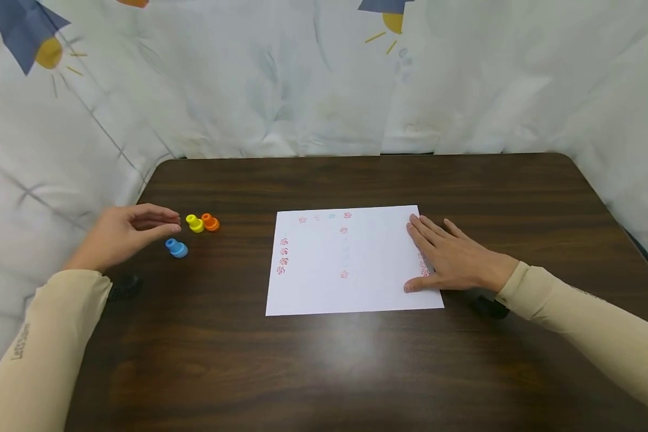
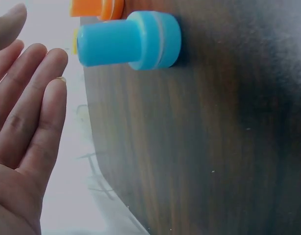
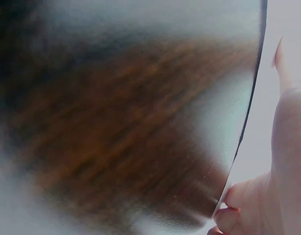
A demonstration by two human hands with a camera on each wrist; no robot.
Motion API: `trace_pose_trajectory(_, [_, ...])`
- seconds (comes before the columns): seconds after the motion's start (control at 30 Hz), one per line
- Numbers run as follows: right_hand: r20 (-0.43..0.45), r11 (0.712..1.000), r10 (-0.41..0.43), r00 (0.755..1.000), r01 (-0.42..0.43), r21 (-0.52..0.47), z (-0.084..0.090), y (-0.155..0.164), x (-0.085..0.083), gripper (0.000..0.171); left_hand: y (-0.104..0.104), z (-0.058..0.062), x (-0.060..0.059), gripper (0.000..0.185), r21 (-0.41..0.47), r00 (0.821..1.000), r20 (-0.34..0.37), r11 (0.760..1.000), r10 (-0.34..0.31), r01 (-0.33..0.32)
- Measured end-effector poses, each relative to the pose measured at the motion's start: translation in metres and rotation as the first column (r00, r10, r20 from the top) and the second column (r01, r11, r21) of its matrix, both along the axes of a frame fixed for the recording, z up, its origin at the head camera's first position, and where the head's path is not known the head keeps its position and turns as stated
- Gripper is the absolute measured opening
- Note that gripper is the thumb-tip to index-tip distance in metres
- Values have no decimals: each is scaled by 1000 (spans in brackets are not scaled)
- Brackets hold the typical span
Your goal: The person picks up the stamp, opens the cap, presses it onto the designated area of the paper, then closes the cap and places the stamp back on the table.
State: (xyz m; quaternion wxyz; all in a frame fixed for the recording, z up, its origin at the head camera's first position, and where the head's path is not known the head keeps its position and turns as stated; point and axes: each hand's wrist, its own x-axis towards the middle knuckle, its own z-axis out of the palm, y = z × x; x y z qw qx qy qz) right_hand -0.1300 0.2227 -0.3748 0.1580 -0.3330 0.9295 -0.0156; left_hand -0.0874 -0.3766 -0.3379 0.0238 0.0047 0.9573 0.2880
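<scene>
My left hand (image 1: 125, 233) hovers at the table's left side, fingers extended and thumb apart, holding nothing. Just beyond its fingertips stand a yellow stamp (image 1: 195, 224) and an orange stamp (image 1: 210, 222), close together. A blue stamp (image 1: 177, 248) is nearer to me; in the left wrist view this blue stamp (image 2: 111, 43) appears beside the fingers, apart from them. On the right, my right hand (image 1: 456, 258) lies flat on the right edge of a white sheet of paper (image 1: 313, 294), fingers straight, partly covering a column of red prints.
Small red flower-like prints (image 1: 284, 252) run down the sheet's left side, with more along the top and middle, some faint. The dark wooden table (image 1: 237, 372) ends at the back against a white patterned curtain (image 1: 313, 78).
</scene>
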Motion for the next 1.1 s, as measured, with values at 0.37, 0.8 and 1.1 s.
trace_pose_trajectory(0.37, [21, 1000, -11, 1000, 11, -4, -1, -1, -1, 126, 5, -8, 3, 46, 70, 998, 55, 998, 4, -7])
trace_pose_trajectory(0.8, [9, 1000, 1, 1000, 0, -18, 0, -1, -2, 126, 5, -20, 13, 51, 38, 993, 109, 998, 47, -52])
trace_pose_trajectory(1.1, [12, 1000, 2, 1000, -2, -14, 0, 0, 0, 126, -2, -28, 20, 51, 45, 992, 102, 996, 76, -81])
